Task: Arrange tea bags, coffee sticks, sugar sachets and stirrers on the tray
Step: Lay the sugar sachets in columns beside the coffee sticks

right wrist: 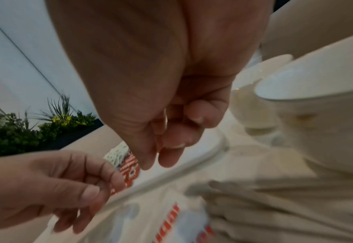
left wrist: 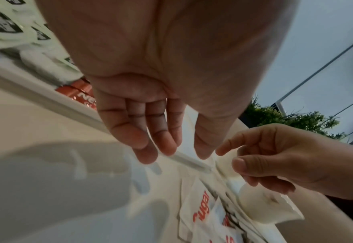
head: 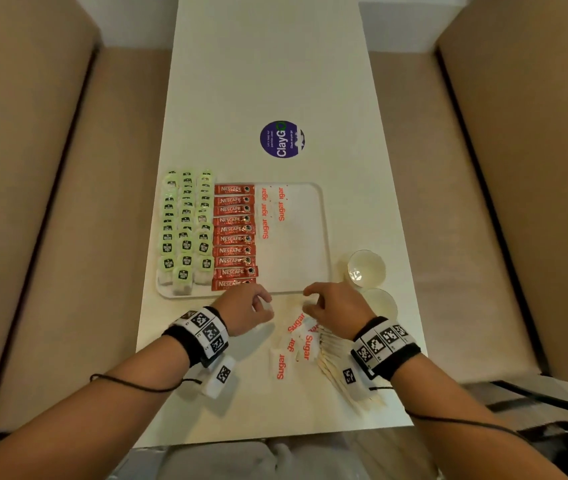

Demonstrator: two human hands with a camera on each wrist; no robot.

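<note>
Both hands hover just short of the near rim of the tray [head: 325, 237]. The left hand [head: 246, 308] has loosely extended fingers [left wrist: 150, 143] and holds nothing. The right hand [head: 336, 304] has its thumb and forefinger drawn together, the other fingers curled; whether a sachet is pinched there cannot be told.

Loose sugar sachets [head: 296, 341] lie overlapping just behind both sets of fingertips. Stirrers [head: 341, 368] fan out under the right wrist.

Beyond the left fingertips, tea bags [head: 185, 230] and coffee sticks [head: 234, 237] fill their columns. A few sachets sit at the tray's far end.

Likely risks:
- Overlapping sachets probably lift in pairs.
- The raised rim may catch a sachet slid across it.
- Two cups [head: 366, 266] close beside the right knuckles could be knocked by an outward swing.

Open room lies straight ahead of the right fingertips.
</note>
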